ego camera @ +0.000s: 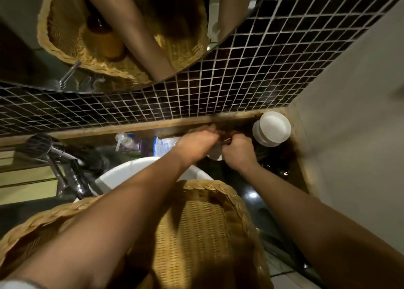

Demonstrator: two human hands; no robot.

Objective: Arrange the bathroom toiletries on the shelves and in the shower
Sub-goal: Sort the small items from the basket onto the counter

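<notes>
head view, both arms outstretched, left hand [197, 141] and right hand [237, 150] fingers curled, grip contents unclear

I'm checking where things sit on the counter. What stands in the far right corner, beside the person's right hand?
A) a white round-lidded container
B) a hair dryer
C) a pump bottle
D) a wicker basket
A: the white round-lidded container stands in the corner where the tiled wall meets the plain wall, just right of the right hand.
</notes>
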